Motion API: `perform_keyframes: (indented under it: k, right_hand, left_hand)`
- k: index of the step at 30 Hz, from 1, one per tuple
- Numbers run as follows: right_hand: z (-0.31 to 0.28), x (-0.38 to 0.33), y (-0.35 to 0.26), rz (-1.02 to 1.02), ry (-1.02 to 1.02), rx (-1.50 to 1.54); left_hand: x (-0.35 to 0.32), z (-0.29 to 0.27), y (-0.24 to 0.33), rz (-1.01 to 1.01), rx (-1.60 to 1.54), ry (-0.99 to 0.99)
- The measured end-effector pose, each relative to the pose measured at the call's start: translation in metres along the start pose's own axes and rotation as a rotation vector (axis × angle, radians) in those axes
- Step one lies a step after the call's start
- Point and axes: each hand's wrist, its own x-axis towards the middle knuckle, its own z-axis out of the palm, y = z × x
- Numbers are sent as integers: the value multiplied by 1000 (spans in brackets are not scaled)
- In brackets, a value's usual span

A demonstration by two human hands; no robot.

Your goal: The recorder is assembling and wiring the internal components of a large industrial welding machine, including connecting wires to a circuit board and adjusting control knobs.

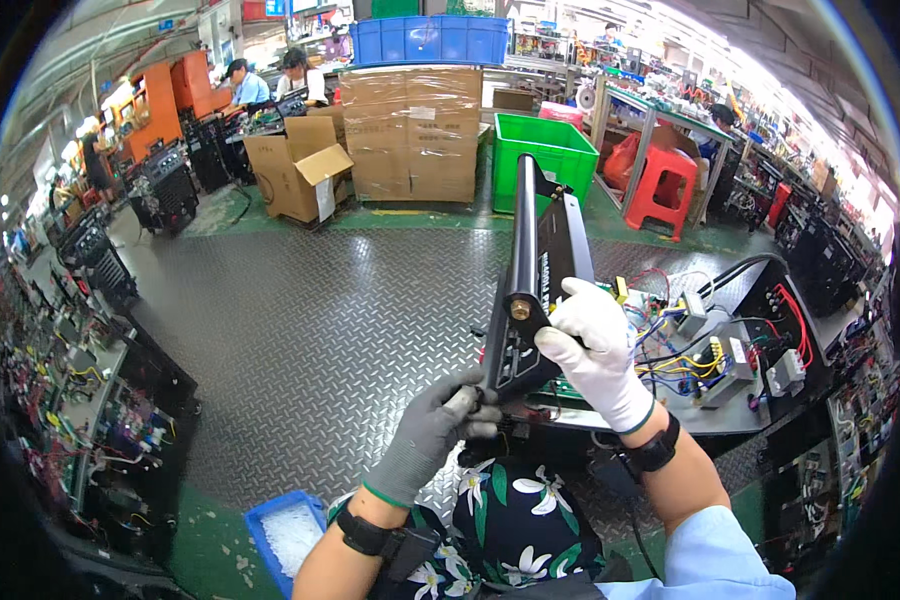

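Observation:
A black panel [567, 240] with a thick black tubular handle [524, 225] stands at the near left end of an opened device chassis [710, 415]. A brass-coloured bolt head [519, 310] shows in the handle's near end. My right hand [600, 350], in a white glove, is closed beside that end, its thumb and fingers bent against the panel; what they pinch is hidden. Grey-gloved, my left hand [435, 435] has its fingers pinched at the panel's lower near corner. Anything small between them cannot be made out.
Wires and a transformer-like block [727, 372] fill the chassis. A blue tray [285, 535] of clear bags lies by my left forearm. Racks of units [100, 430] line the left. Cartons [415, 135], a green crate [545, 150] and a red stool [663, 185] stand beyond the metal-plate floor.

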Motion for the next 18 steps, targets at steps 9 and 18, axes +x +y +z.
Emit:
perform_keyframes:
  k: [9,18]
  right_hand:
    - [-87,-45,-7,76,-38,34]
    - [-147,-94,1,363,21,-32]
  left_hand:
    - [8,24,-17,-125,-57,-111]
    - [76,80,-64,-12,146,-402]
